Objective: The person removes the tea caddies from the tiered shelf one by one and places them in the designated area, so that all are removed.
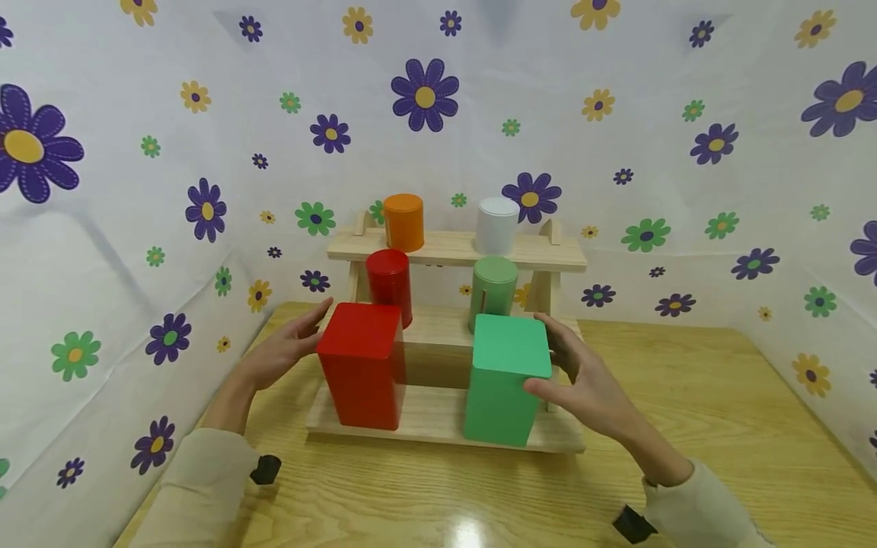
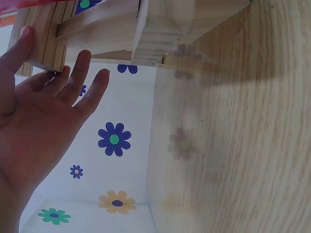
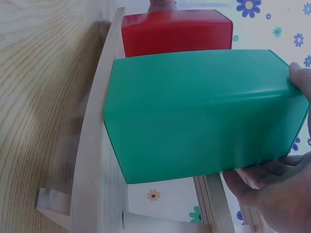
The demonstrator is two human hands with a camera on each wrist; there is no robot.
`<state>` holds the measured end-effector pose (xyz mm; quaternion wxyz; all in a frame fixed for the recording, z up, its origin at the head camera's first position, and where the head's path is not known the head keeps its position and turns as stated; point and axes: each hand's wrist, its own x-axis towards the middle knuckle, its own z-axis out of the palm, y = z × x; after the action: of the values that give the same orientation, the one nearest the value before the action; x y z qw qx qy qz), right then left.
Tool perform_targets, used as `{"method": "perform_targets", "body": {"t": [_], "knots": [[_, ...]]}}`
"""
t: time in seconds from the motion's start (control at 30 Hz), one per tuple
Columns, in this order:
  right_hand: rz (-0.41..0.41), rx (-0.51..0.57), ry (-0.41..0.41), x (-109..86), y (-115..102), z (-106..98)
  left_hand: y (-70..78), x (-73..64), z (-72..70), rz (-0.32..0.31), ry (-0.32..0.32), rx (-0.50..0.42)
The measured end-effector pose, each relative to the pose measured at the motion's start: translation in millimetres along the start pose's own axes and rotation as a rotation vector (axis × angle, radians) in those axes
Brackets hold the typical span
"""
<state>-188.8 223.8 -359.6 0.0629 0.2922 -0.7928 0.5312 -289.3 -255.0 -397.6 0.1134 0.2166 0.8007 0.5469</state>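
A three-step wooden rack (image 1: 432, 434) bears a tall red box (image 1: 363, 365) and a tall green box (image 1: 507, 380) on its lowest step. My right hand (image 1: 582, 380) grips the green box near its top, thumb at the front and fingers round its right side and back. Those fingers (image 3: 243, 189) lie along the box's side in the right wrist view. Left of the red box, my left hand (image 1: 288, 346) is held up with its fingers extended, close to the box's upper side. In the left wrist view its palm (image 2: 43, 116) is bare, near the rack's wooden side.
On the middle step stand a red canister (image 1: 389, 285) and a green canister (image 1: 493, 289). The top step carries an orange canister (image 1: 404, 224) and a white canister (image 1: 496, 227). A wood-grain table (image 1: 384, 495) lies beneath, and a flower-patterned cloth (image 1: 438, 160) hangs around the back and sides.
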Motion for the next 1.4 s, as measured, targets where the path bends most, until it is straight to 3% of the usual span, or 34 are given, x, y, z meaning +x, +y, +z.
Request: {"method": "perform_targets", "body": {"t": [0.5, 0.87, 1.4], "knots": [[-0.113, 0.097, -0.031, -13.5, -12.2, -24.9, -0.5, 2.1, -1.8, 0.009, -0.001, -0.008], [-0.064, 0.120, -0.048, -34.8, -14.7, -56.3, 0.2, 1.6, -1.3, -0.008, 0.007, -0.003], [-0.059, 0.129, 0.012, -67.7, -13.8, -94.8, -1.7, 1.2, 0.5, 0.006, 0.002, -0.003]]}}
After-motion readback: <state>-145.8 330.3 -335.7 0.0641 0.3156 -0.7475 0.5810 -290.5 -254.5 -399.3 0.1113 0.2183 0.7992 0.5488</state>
